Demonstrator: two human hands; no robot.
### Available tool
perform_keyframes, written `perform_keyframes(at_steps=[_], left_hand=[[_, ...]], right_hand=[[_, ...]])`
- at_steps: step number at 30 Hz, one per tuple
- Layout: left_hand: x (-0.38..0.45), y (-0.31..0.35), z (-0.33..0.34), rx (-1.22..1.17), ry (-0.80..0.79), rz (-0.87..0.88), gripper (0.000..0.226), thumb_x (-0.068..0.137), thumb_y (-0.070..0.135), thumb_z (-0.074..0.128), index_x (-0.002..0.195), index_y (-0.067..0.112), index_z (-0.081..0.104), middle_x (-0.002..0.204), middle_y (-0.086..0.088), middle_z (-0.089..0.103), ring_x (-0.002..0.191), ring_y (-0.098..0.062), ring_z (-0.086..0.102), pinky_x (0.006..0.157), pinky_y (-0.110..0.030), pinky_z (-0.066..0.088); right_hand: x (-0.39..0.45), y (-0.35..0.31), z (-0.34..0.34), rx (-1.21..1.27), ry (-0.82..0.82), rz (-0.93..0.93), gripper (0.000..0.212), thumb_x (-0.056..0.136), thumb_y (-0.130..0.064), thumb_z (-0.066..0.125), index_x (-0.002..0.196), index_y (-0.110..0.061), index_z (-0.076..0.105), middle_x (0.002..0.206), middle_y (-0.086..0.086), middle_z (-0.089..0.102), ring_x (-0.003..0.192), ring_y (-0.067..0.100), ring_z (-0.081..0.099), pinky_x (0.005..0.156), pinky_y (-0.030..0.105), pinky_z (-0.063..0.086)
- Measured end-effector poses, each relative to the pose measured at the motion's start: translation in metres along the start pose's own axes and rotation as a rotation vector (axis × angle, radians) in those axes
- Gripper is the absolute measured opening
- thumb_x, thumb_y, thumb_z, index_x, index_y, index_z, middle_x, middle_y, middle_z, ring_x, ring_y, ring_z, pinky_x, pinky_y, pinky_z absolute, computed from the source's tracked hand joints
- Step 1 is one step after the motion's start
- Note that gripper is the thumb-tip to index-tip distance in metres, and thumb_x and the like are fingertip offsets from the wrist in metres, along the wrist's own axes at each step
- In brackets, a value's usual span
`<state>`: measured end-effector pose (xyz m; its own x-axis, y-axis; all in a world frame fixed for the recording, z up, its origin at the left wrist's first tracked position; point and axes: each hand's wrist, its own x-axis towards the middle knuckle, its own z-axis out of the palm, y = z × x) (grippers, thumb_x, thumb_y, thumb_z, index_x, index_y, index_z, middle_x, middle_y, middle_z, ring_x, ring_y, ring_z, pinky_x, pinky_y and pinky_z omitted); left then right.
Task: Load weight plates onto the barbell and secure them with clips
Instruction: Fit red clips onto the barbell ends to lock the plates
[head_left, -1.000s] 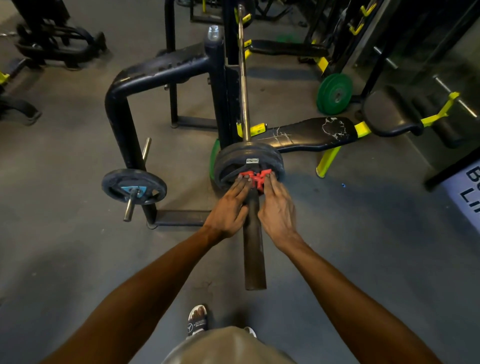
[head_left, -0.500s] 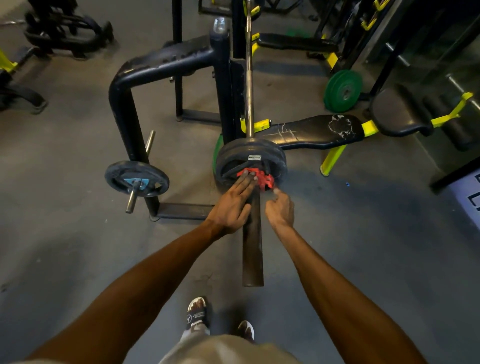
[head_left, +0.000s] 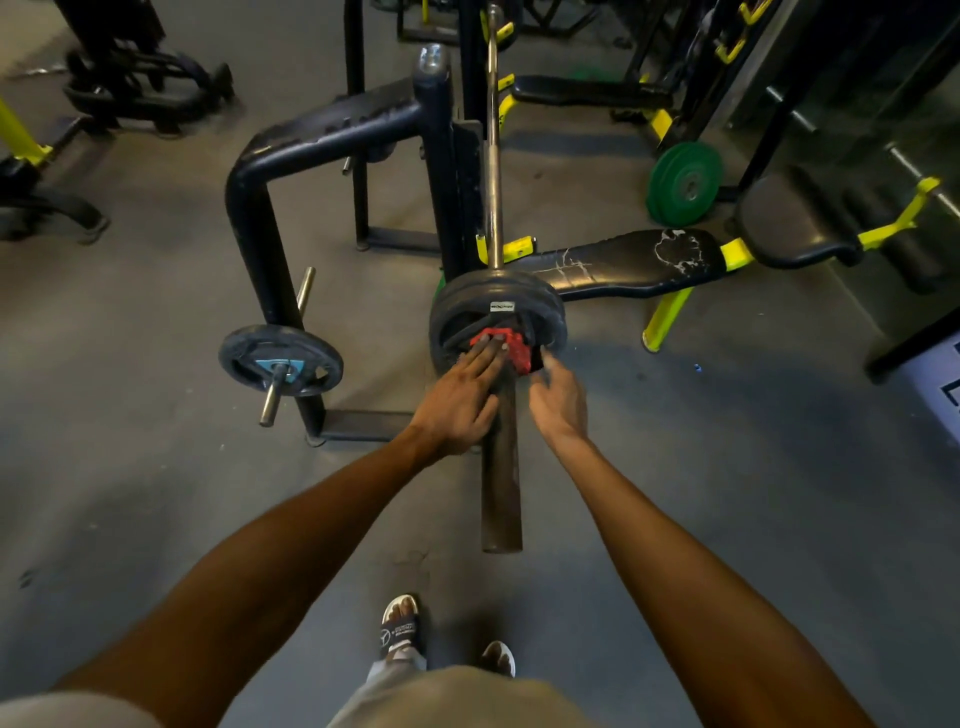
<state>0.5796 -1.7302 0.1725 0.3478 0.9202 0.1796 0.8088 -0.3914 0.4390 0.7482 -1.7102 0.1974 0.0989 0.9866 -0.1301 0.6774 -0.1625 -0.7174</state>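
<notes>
Two hands are working the red clip (head_left: 506, 347) at frame centre: my left hand (head_left: 462, 397) is lying flat with fingertips pressing it against the weight plates (head_left: 496, 301) so they are sitting tight on the barbell (head_left: 500, 467), while my right hand (head_left: 558, 400) is hovering loosely open, empty, beside it. A spare plate (head_left: 280, 358) on its rack peg is sitting left, clear of my reach

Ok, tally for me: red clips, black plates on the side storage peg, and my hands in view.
Red clip: 1
Black plate on the side peg: 1
Hands: 2, left hand and right hand
Total: 4
</notes>
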Motion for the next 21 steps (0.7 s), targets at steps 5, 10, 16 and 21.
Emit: perform_keyframes(at_steps=[5, 10, 16, 21], left_hand=[[-0.040, -0.001, 0.007, -0.011, 0.049, -0.147, 0.066, 0.106, 0.050, 0.028, 0.163, 0.023, 0.010, 0.170, -0.005, 0.014, 0.158, -0.020, 0.011, 0.129, -0.045, 0.007], [-0.106, -0.007, 0.003, -0.022, 0.047, -0.371, 0.064, 0.107, 0.049, 0.035, 0.162, 0.018, 0.022, 0.167, -0.007, 0.027, 0.152, -0.023, 0.028, 0.122, -0.032, 0.019], [-0.174, -0.030, -0.019, -0.032, 0.121, -0.561, 0.062, 0.107, 0.047, 0.038, 0.157, 0.011, 0.035, 0.159, -0.010, 0.041, 0.146, -0.028, 0.039, 0.121, -0.038, 0.031], [-0.223, -0.062, -0.040, -0.045, 0.166, -0.692, 0.061, 0.107, 0.050, 0.032, 0.155, 0.013, 0.038, 0.159, -0.009, 0.042, 0.143, -0.027, 0.042, 0.121, -0.046, 0.032]], right_hand=[[-0.023, -0.002, -0.008, -0.158, 0.049, -0.348, 0.056, 0.109, -0.034, 0.044, 0.161, -0.021, 0.031, 0.167, 0.006, 0.034, 0.155, 0.022, 0.029, 0.125, 0.041, 0.029], [-0.030, -0.012, 0.015, -0.239, 0.038, -0.642, 0.053, 0.103, -0.023, 0.055, 0.152, -0.007, 0.047, 0.158, 0.016, 0.046, 0.149, 0.030, 0.040, 0.122, 0.047, 0.037], [-0.046, -0.053, 0.073, -0.355, -0.107, -0.754, 0.052, 0.099, -0.024, 0.059, 0.148, -0.009, 0.053, 0.156, 0.015, 0.048, 0.146, 0.031, 0.045, 0.118, 0.047, 0.040], [-0.076, -0.084, 0.135, -0.369, -0.290, -0.760, 0.051, 0.101, -0.021, 0.057, 0.151, -0.010, 0.050, 0.160, 0.013, 0.044, 0.148, 0.027, 0.042, 0.122, 0.038, 0.035]])
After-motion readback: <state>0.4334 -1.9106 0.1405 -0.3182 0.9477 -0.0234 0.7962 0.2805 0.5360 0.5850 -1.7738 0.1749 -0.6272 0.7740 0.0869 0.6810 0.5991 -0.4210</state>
